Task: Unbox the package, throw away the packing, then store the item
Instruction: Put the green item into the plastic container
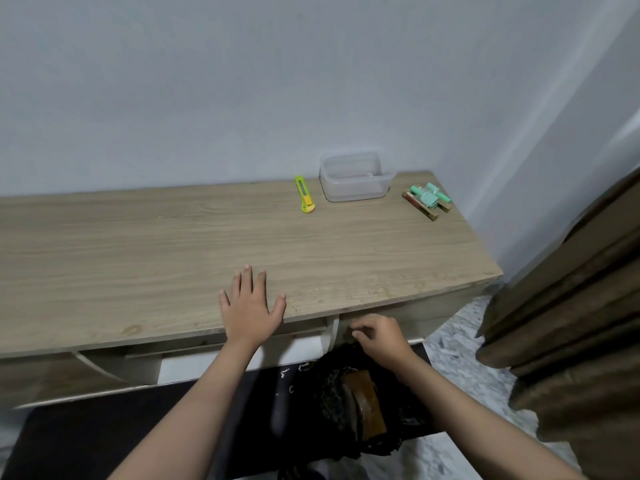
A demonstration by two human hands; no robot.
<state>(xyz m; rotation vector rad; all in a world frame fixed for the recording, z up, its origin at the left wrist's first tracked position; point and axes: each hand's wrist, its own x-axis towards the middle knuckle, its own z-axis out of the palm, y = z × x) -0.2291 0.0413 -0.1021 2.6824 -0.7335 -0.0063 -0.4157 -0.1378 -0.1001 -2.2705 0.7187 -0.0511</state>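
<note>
The item, mint-green pieces on a brown backing strip, lies flat near the desk's far right corner, just right of a clear plastic container. Its long axis runs diagonally, from far-left to near-right. A yellow-green box cutter lies left of the container, pointing away. The left hand rests flat, fingers spread, at the near edge; broad bare wood lies beyond. The right hand, fingers curled, pinches a black bag below the desk edge.
</note>
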